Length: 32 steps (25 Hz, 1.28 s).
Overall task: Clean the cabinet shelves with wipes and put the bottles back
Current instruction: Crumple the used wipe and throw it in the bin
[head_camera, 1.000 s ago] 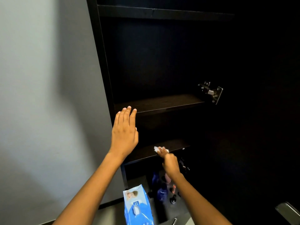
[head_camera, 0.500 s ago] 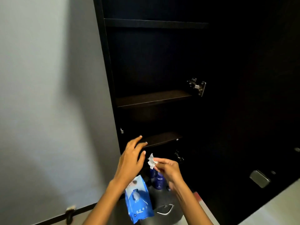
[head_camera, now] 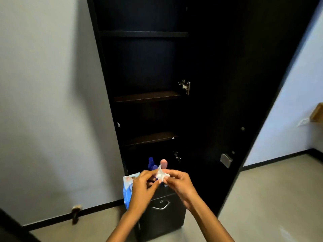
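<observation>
Since half a second ago my left hand (head_camera: 142, 187) has come in to meet my right hand (head_camera: 180, 184), and the view has pulled back so that more of the cabinet (head_camera: 209, 67) shows. The cabinet, tall and black, fills the centre of the frame, its door (head_camera: 253, 84) standing open toward the right. Three dark shelves are visible: an upper shelf (head_camera: 143, 34), a middle shelf (head_camera: 146, 96) and a lower shelf (head_camera: 150, 138), all bare. At the bottom centre sits a drawer (head_camera: 162, 212) with a curved metal handle. A grey wall (head_camera: 43, 102) occupies the left of the frame. The blue pack of wipes (head_camera: 128, 187) stands at the cabinet's lower left, partly behind my left hand. In the compartment under the lower shelf stand a blue bottle (head_camera: 151, 163) and a pink bottle (head_camera: 164, 163), side by side, just above my hands. Both hands are pinched shut on a small crumpled white wipe (head_camera: 161, 174), held between them in front of the bottles, lower centre of the frame.
</observation>
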{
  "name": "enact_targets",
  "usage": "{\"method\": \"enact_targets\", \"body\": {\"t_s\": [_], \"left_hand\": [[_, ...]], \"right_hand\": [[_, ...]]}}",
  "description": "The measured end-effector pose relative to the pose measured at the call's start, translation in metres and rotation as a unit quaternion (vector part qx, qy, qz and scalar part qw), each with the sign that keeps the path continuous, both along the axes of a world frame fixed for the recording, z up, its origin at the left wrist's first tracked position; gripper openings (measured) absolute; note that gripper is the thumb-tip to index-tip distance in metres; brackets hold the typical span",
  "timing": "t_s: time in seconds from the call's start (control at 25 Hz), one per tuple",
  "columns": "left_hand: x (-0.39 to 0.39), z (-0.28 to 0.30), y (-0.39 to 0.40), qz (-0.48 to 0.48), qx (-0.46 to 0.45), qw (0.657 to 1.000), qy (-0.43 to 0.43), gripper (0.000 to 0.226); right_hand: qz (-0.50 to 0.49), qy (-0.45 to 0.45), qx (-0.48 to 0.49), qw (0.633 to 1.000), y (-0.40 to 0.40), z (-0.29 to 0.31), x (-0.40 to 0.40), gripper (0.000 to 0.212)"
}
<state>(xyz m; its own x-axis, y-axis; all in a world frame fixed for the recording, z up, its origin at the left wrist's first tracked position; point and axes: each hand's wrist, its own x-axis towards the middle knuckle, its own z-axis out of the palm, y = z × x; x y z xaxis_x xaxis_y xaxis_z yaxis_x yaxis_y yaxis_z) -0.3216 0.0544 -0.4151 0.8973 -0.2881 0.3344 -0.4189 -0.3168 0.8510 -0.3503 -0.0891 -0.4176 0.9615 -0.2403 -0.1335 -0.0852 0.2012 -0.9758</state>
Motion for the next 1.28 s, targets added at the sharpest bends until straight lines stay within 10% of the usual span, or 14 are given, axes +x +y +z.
{"method": "enact_targets", "body": {"t_s": [0.56,0.84,1.28], "left_hand": [[-0.182,0.001,-0.169,-0.027,0.027,0.998,0.053,0.007],[-0.154,-0.023,-0.256,-0.037,-0.020,0.971,0.235,0.014],[-0.081,-0.042,-0.358,0.008,0.045,0.970,0.239,0.018]], "right_hand": [[-0.034,-0.037,-0.196,0.979,-0.152,0.006,-0.200,0.016],[-0.054,0.008,-0.427,0.902,-0.231,-0.027,-0.173,0.028],[-0.128,0.056,-0.404,0.904,-0.361,-0.043,-0.084,0.015]]}}
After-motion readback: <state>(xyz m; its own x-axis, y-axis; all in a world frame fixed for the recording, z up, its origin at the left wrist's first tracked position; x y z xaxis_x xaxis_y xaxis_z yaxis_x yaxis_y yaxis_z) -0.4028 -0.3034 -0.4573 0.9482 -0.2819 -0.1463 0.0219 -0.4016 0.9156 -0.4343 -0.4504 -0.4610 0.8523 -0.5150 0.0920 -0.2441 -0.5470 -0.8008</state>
